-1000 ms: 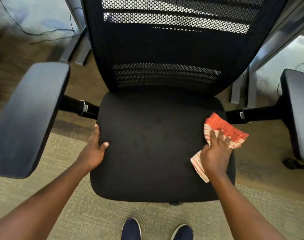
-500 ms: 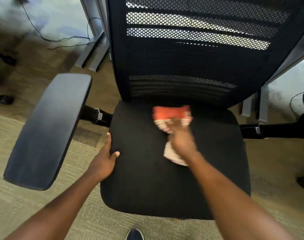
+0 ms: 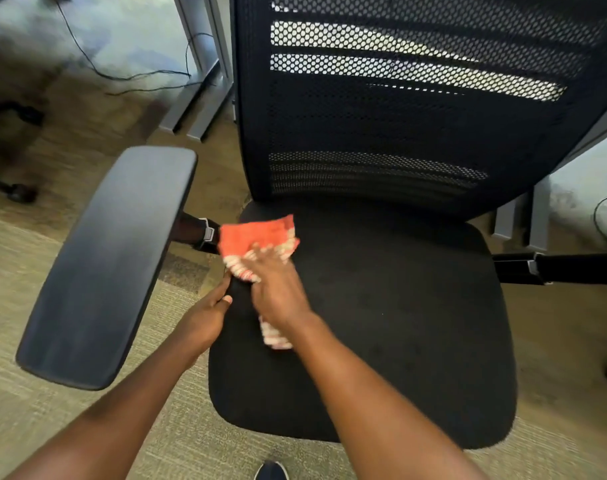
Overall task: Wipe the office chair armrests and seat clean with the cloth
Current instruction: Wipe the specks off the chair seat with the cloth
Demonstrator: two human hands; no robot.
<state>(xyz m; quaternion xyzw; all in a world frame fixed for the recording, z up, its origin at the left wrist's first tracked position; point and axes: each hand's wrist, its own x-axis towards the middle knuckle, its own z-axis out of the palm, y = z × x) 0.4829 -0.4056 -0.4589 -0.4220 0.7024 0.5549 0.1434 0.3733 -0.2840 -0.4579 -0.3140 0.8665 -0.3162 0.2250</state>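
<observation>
A black office chair faces me, its fabric seat (image 3: 392, 327) below a mesh backrest (image 3: 416, 109). My right hand (image 3: 277, 285) presses a red and white striped cloth (image 3: 257, 237) flat on the seat's back left corner. My left hand (image 3: 205, 317) grips the seat's left edge, thumb on top. The left armrest pad (image 3: 111, 261) stands out to the left, angled outward. Only the black support bar (image 3: 554, 268) of the right armrest shows at the right edge; its pad is out of frame.
Grey desk legs (image 3: 198, 105) and a black cable (image 3: 128, 77) lie on the floor behind the chair at left. Another chair's caster (image 3: 21, 194) sits far left. More desk legs (image 3: 523, 223) stand at right. My shoe tip (image 3: 270, 471) is at the bottom.
My right hand has swept the cloth across the seat from its right edge to the back left corner. The left hand kept its hold on the seat's left edge. The view shifted left.
</observation>
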